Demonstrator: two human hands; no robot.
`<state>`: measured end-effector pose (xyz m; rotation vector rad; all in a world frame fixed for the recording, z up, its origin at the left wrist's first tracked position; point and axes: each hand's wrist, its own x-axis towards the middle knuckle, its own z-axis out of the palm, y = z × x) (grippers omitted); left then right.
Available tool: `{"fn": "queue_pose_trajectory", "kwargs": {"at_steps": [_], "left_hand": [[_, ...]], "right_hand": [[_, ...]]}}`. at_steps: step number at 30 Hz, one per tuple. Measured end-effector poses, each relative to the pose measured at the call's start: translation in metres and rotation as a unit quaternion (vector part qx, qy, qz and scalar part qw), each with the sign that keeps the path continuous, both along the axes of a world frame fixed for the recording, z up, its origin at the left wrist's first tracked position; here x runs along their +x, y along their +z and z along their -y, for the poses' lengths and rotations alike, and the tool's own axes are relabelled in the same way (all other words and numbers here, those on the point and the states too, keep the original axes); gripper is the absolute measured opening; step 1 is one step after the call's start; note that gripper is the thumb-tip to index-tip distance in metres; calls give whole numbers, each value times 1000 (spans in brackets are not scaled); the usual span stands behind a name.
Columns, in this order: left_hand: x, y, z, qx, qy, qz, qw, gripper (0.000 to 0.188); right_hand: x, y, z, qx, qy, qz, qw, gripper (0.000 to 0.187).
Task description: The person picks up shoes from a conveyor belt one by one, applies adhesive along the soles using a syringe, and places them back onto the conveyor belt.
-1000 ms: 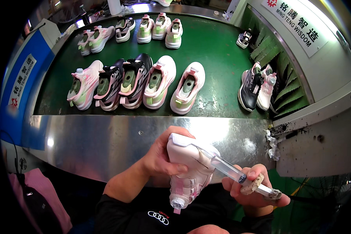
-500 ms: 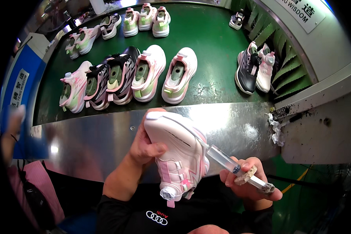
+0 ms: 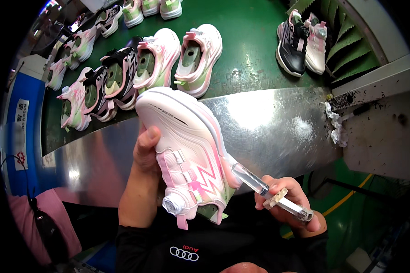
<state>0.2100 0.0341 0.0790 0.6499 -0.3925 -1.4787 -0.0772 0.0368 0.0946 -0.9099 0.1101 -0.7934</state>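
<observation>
A pink-and-white sneaker (image 3: 187, 136) is held up in front of me, toe pointing away, its pale sole edge turned to the right. My left hand (image 3: 146, 148) is closed around its left side, thumb on the upper. In my right hand (image 3: 289, 200) is a clear syringe (image 3: 250, 179), its barrel between the fingers and the thumb at the plunger end. The syringe's tip meets the seam between upper and sole on the shoe's right side. Clear liquid seems to fill part of the barrel. A round dial and laces show on the sneaker's near end.
Several pink and black sneakers (image 3: 198, 61) stand in rows on a green conveyor belt (image 3: 246, 54). A black sneaker (image 3: 290, 45) and a pink one sit at right beside green curtain strips (image 3: 355, 45). A metal ledge (image 3: 269, 132) borders the belt; crumpled tissue (image 3: 336, 125) clings to its right end.
Both hands, with the sneaker and syringe, have shifted left and up in view. The tip has slid nearer the heel along the seam. The person's hand at far left is gone from view.
</observation>
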Motion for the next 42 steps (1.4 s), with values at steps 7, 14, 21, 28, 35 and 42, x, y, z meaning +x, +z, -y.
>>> {"fn": "queue_pose_trajectory", "kwargs": {"at_steps": [7, 14, 21, 28, 35, 42], "left_hand": [[7, -8, 3, -12, -16, -38, 999, 63], [7, -5, 6, 7, -22, -49, 999, 61], [9, -10, 10, 28, -23, -74, 997, 58], [14, -12, 10, 63, 3, -46, 997, 53], [19, -6, 7, 81, 6, -11, 997, 53], [67, -19, -30, 180, 24, 107, 978, 64]], "right_hand": [[-10, -4, -17, -19, 30, 16, 999, 103], [-20, -6, -32, -34, 20, -13, 999, 101], [-28, -14, -36, -63, -3, -39, 997, 100], [-36, -25, -41, -80, -22, -63, 995, 97], [-36, -36, -40, -78, -33, -57, 995, 96], [-34, -51, -38, -84, -34, -42, 995, 98]]}}
